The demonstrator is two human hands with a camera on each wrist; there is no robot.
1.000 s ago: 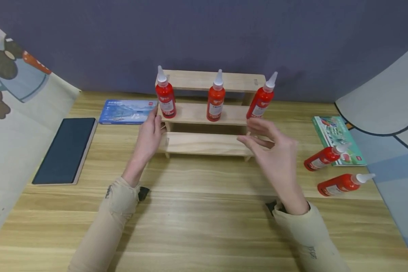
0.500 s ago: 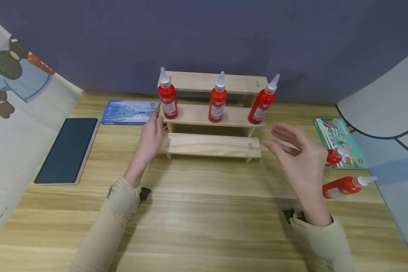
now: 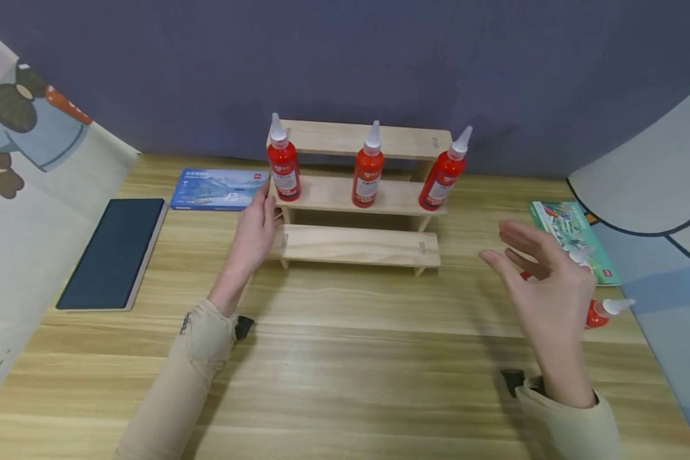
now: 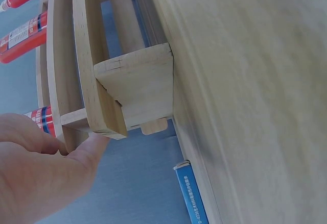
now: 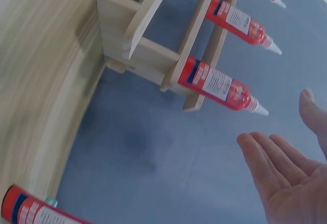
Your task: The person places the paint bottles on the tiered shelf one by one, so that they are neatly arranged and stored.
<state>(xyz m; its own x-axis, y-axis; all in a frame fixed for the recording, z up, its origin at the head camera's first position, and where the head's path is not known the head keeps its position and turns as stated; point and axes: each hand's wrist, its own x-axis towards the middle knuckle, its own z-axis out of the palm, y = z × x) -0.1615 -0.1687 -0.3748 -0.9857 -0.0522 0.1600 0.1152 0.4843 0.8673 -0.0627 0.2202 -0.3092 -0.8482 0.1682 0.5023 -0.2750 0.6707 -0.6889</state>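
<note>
A three-tier wooden display rack (image 3: 356,246) stands at the back of the table. On its middle step stand three red squeeze bottles with white nozzles: a left bottle (image 3: 284,171), a centre bottle (image 3: 368,179) and a right bottle (image 3: 441,181). My left hand (image 3: 252,233) pinches the rack's left end; in the left wrist view its thumb (image 4: 92,152) touches the wood. Over the table to the right, my right hand (image 3: 552,294) hangs with thumb and fingers apart, holding nothing. Beneath it a lying red bottle (image 3: 595,315) is partly covered, and another bottle is mostly hidden.
Left of the rack lies a blue flat box (image 3: 218,189), and nearer a dark tablet-like slab (image 3: 113,254). A green box (image 3: 572,233) lies at the right. A dark blue partition (image 3: 345,57) rises behind the rack.
My right hand has moved from beside the right bottle on the rack rightward and nearer, over the lying bottles, covering more of them. My left hand stays at the rack's left end.
</note>
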